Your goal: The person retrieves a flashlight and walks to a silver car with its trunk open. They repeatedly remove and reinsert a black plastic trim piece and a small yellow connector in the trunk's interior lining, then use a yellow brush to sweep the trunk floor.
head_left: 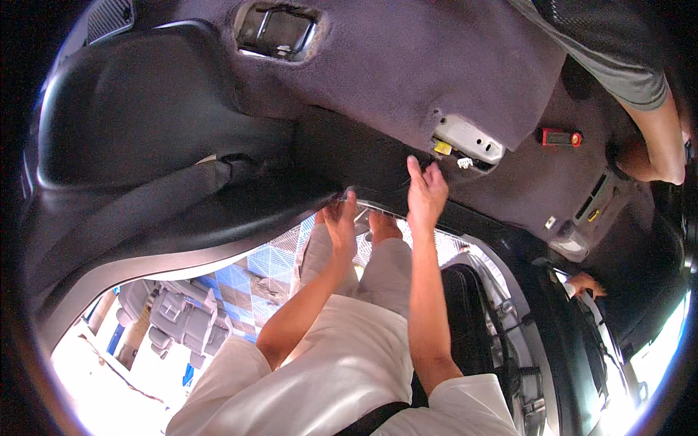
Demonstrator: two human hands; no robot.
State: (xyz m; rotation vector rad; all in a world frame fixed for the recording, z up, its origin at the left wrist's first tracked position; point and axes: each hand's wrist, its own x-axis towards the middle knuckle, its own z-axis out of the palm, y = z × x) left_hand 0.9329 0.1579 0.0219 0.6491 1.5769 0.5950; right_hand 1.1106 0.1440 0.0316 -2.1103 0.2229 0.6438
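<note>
My left hand (pixel 341 224) is at the edge of the dark door sill trim (pixel 378 163), its fingers apart and slightly blurred. I cannot make out anything in it. Farther right, my right hand (pixel 427 192) is raised over the trim with the thumb and fingers stretched out, holding nothing. Just past its fingertips, an opening in the grey-purple floor carpet (pixel 407 65) exposes a pale metal bracket (pixel 469 138). A yellow connector (pixel 442 147) and a white connector (pixel 465 163) sit at the bracket's near edge.
A black moulded panel (pixel 131 109) with a dark belt-like strip (pixel 145 200) fills the left. A red tool (pixel 560 137) lies on the carpet. At right are another person's arm (pixel 647 131) and a hand (pixel 584 284) by the door. Grey seats (pixel 185 320) stand outside.
</note>
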